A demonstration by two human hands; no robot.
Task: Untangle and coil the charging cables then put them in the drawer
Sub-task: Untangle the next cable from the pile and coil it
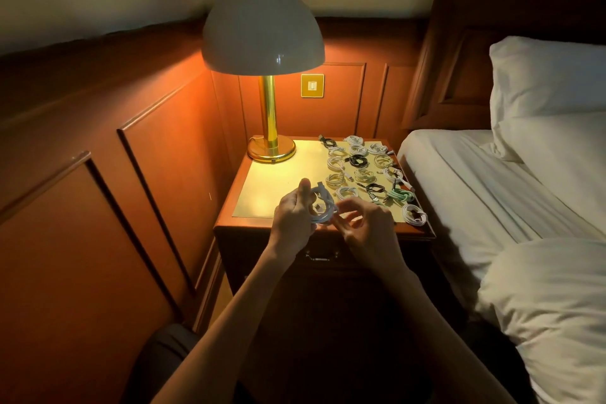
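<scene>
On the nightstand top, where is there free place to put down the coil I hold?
The bare patch lies on the left half of the nightstand top, between the lamp base behind and the front edge. The right half, toward the bed, is crowded with coiled cables.

Sixteen coiled cables [358,160], one lamp [262,29]

This is a bedroom, with the look of a hotel room. A bed [475,180] made up in white sheets fills the right of the frame, with a plump white pillow [541,75] against a dark wooden headboard [459,59]. Just beside it, at centre, stands a small wooden bedside surface [272,187] with a drawer [320,256] below. A lit brass lamp [262,29] with a dome shade stands on it. Reddish wood panelling [164,141] covers the walls at left and behind, and a brass switch [312,85] is set in it.
</scene>
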